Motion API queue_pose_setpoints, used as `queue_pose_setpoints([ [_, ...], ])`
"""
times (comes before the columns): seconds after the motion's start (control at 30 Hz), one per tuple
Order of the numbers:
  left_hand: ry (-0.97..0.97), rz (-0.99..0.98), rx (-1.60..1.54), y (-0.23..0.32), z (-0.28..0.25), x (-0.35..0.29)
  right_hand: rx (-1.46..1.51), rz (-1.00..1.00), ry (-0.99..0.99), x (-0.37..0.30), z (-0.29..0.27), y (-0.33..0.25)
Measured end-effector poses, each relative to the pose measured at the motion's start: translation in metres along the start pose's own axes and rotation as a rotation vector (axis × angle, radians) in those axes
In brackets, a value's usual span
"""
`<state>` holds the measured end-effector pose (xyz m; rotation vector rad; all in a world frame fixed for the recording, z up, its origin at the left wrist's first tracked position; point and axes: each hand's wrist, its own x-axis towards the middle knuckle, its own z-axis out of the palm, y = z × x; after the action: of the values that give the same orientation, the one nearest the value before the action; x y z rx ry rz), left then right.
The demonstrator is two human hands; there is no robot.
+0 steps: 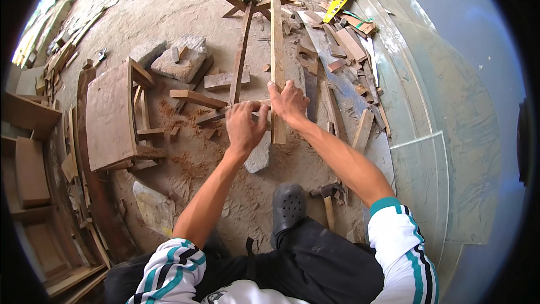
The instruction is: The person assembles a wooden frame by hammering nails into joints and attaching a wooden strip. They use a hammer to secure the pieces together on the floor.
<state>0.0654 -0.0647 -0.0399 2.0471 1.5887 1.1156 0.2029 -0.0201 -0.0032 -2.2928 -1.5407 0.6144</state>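
A wooden frame lies on the dirt ground, its long bar (242,53) running between crossed pieces at both ends. At its near end, my left hand (246,128) is closed over a crosspiece, with its thumb toward the right. A long, pale wooden strip (277,34) stretches beside the bar, roughly parallel to it. My right hand (289,103) grips this strip near its closer end, with fingers bent over it. The two hands are close together, and they partly hide where the strip meets the frame. Under the near end sits a grey stone (259,155).
A wooden stool-like piece (109,118) stands at the left, near concrete blocks (179,62). Wood offcuts (351,45) and a yellow-and-black handsaw (340,3) lie at the right, beside glass sheets (444,107). A hammer (329,205) rests by my shoe (288,208).
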Motion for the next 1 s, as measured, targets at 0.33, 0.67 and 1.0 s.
queue_pose_setpoints([
  [0.33,-0.219,-0.457,-0.692,0.013,0.03,-0.012,-0.008,-0.088,-0.032,0.024,0.013,0.016],
  [0.67,-0.258,-0.432,-0.644,-0.013,0.029,-0.019,0.536,-0.228,-0.5,0.051,0.007,0.052],
  [1.0,-0.272,-0.414,-0.661,-0.009,0.017,-0.021,0.456,-0.195,-0.536,0.051,-0.006,0.047],
])
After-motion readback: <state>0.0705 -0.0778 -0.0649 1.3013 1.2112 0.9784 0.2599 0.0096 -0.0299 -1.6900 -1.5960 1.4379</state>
